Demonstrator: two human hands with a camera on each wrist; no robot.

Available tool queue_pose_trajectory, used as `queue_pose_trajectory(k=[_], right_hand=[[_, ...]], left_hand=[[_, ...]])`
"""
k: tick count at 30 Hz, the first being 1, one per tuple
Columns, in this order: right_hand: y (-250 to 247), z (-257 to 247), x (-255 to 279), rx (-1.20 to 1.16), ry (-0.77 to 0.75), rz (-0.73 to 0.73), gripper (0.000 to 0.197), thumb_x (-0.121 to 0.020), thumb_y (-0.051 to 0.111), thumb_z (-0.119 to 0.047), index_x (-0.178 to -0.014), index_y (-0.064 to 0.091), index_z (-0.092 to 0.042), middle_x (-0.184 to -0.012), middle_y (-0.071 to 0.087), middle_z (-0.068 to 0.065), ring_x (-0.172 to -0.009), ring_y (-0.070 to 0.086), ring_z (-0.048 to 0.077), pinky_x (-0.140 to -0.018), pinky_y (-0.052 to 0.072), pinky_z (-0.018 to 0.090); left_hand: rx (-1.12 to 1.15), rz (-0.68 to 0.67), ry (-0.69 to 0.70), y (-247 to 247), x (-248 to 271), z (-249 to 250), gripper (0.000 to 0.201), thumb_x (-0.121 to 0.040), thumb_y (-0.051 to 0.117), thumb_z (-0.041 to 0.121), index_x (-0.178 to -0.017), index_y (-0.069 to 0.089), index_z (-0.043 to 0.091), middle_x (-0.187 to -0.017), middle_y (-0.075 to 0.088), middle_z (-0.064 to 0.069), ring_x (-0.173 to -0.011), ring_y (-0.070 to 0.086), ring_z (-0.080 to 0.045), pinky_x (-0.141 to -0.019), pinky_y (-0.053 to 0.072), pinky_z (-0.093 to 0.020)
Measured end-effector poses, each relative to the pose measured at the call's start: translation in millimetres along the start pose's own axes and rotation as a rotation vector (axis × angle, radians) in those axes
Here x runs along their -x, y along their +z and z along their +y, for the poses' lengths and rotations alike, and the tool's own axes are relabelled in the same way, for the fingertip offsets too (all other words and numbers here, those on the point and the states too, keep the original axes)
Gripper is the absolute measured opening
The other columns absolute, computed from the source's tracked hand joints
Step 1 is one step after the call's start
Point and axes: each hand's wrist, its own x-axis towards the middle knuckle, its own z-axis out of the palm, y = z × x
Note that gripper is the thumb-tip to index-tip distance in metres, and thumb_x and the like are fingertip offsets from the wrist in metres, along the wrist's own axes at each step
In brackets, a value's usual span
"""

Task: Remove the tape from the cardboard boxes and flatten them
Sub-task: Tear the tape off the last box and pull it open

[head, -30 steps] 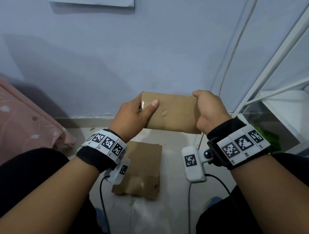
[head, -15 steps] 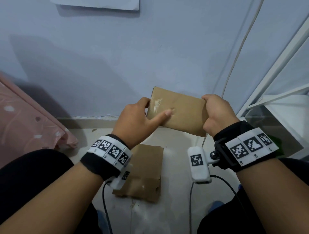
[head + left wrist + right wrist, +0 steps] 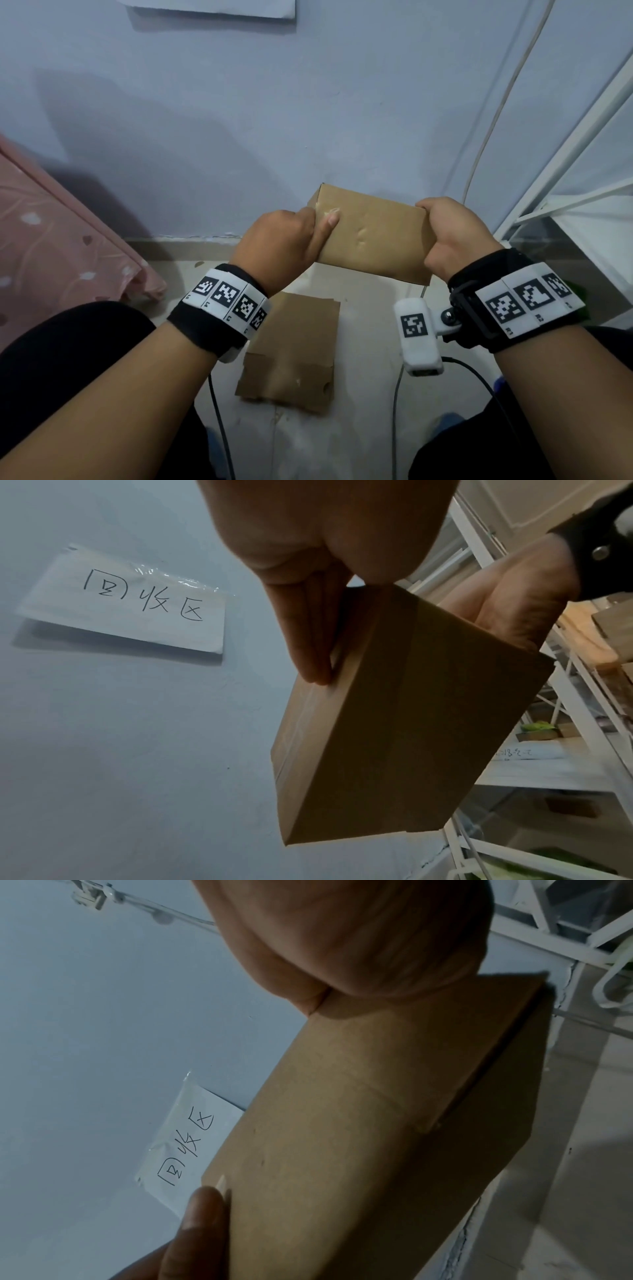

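A person is holding a small closed brown cardboard box [image 3: 371,234] in the air between both hands. Compared with half a second ago, the left hand [image 3: 279,248] has drawn its thumb back from the middle of the top face to the glossy clear tape [image 3: 327,209] at the left end, fingers wrapped behind; it is probably feeling for a tape edge to peel. The right hand [image 3: 457,236] is still gripping the right end. Below, a flattened brown cardboard box [image 3: 291,353] is lying on the pale tiled floor [image 3: 363,394], suggesting one box is done. A pale blue wall [image 3: 239,120] is facing them, with a handwritten paper sign [image 3: 130,601], a white metal shelf rack [image 3: 582,178] at right and pink fabric [image 3: 51,222] at left.
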Motion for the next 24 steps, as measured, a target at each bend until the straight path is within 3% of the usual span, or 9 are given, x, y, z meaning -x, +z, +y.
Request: queue_pose_trajectory(k=[2,5,8,11,15,20,22,24], right_hand=[[0.3,0.8,-1.2,0.001,0.007,0.002,0.004,-0.085,0.058,-0.019,-0.083,0.06,-0.017,-0.093,0.065,0.006,-0.084,0.065,0.028,-0.092,0.054,0.051],[0.6,2.2,-1.9,0.012,-0.005,0.03,0.006,-0.085,0.058,-0.02,-0.089,0.061,-0.017,-0.099,0.064,0.006,-0.094,0.064,0.03,-0.097,0.052,0.053],[1.5,3.6,-1.8,0.014,-0.023,0.043,0.012,-0.088,0.057,-0.018,-0.098,0.062,-0.014,-0.102,0.063,0.007,-0.097,0.064,0.03,-0.098,0.053,0.053],[2.8,4.2,-2.6,0.006,-0.031,0.048,0.016,-0.09,0.057,-0.017,-0.105,0.063,-0.014,-0.107,0.064,0.007,-0.105,0.065,0.03,-0.1,0.052,0.052],[1.1,3.2,-6.4,-0.011,-0.022,0.035,0.021,-0.084,0.06,-0.022,-0.103,0.065,-0.017,-0.114,0.069,0.007,-0.107,0.067,0.031,-0.097,0.053,0.053],[-1.0,2.9,-4.6,0.02,0.015,0.034,0.009,-0.087,0.06,-0.023,-0.095,0.063,-0.018,-0.11,0.067,0.006,-0.109,0.065,0.031,-0.098,0.052,0.052],[0.4,4.1,-1.1,0.027,0.02,0.034,0.012,-0.092,0.059,-0.023,-0.101,0.062,-0.016,-0.111,0.064,0.007,-0.111,0.062,0.03,-0.101,0.05,0.05],[2.1,6.5,-0.1,0.026,0.024,0.035,0.013,-0.095,0.057,-0.021,-0.104,0.061,-0.013,-0.11,0.062,0.007,-0.105,0.061,0.029,-0.102,0.05,0.05]], left_hand=[[-0.006,0.036,0.001,3.4,1.1,-1.7,0.049,-0.104,0.038,0.043,-0.063,0.029,0.018,-0.046,0.022,0.003,-0.036,0.026,-0.027,-0.044,0.019,-0.026],[0.015,0.044,-0.073,6.3,4.4,1.1,0.056,-0.105,0.021,0.054,-0.064,0.034,0.017,-0.046,0.031,0.002,-0.038,0.036,-0.029,-0.045,0.024,-0.028],[0.044,-0.081,-0.219,10.2,5.2,5.2,0.063,-0.092,0.038,0.072,-0.069,0.047,0.015,-0.052,0.048,0.001,-0.049,0.048,-0.023,-0.048,0.036,-0.033],[0.16,-0.075,-0.231,11.1,3.2,5.4,0.053,-0.092,0.059,0.059,-0.061,0.033,0.024,-0.049,0.036,0.007,-0.045,0.036,-0.012,-0.048,0.027,-0.031],[0.152,-0.023,-0.122,8.3,0.9,-2.9,0.057,-0.099,0.056,0.045,-0.058,0.023,0.022,-0.046,0.019,0.008,-0.041,0.023,-0.012,-0.046,0.016,-0.023],[0.149,-0.021,-0.087,7.8,3.8,-5.7,0.058,-0.104,0.047,0.04,-0.054,0.026,0.019,-0.043,0.021,0.004,-0.039,0.024,-0.015,-0.046,0.016,-0.026],[0.166,0.019,-0.158,7.5,3.5,-6.5,0.057,-0.105,0.043,0.037,-0.052,0.028,0.021,-0.042,0.025,0.005,-0.038,0.029,-0.012,-0.048,0.019,-0.029],[0.191,0.005,-0.233,5.9,1.7,-5.5,0.057,-0.103,0.038,0.046,-0.053,0.033,0.02,-0.042,0.032,0.006,-0.04,0.035,-0.012,-0.05,0.024,-0.033]])
